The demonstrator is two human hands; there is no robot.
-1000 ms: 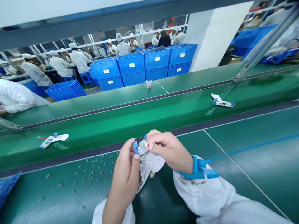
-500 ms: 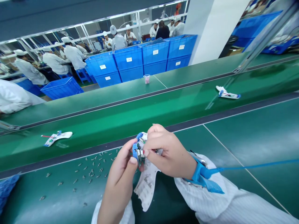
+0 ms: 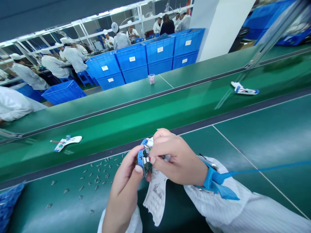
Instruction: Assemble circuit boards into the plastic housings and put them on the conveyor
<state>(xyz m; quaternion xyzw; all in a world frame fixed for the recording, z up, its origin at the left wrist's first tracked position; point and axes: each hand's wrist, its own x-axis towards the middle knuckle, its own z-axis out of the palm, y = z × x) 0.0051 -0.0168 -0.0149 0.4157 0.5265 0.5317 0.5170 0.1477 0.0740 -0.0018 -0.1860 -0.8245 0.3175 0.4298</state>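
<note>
green conveyor bench (image 3: 255, 152), small metal parts (image 3: 97, 178) scattered left of the hands. blue-framed electronic assembly (image 3: 144, 158) pinched between both hands, raised above the bench. left hand (image 3: 123, 194) curled closed on its lower edge; right hand (image 3: 177, 158) closed over its top. white printed sheet (image 3: 155, 200) hanging just below. blue antistatic wrist strap (image 3: 213, 181) around right wrist.

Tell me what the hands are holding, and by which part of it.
A small blue-framed electronic part: the left hand pinches its blue edge, the right hand its upper side.
</note>
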